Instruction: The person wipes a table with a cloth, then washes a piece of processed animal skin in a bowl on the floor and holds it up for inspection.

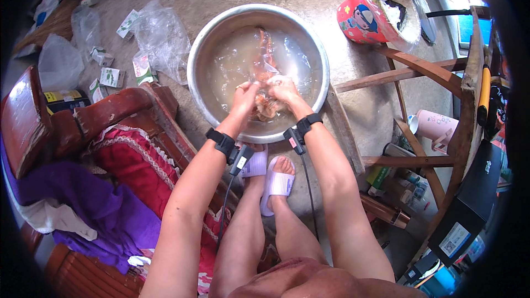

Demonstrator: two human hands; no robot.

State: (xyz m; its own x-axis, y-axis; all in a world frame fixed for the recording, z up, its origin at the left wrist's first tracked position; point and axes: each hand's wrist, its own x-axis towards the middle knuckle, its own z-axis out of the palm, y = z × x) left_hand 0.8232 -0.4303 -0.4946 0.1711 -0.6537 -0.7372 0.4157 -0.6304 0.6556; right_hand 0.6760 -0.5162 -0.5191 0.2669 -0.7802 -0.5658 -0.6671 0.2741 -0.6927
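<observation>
A round metal basin stands on the floor before me, with cloudy water in it. In the water lies a soft, wet orange-brown item; whether it is cloth or meat I cannot tell. A narrow reddish part of it stretches toward the basin's far side. My left hand grips it from the left, fingers bent. My right hand is closed on it just alongside, with whitish suds or wet film over the fingers. The fingertips of both hands are partly hidden.
Plastic bags and small cartons litter the floor at left. A wooden bench with a red cushion is near my left arm. At right stand a red bucket, a wooden frame and a black box. Wrist-strap cables hang down.
</observation>
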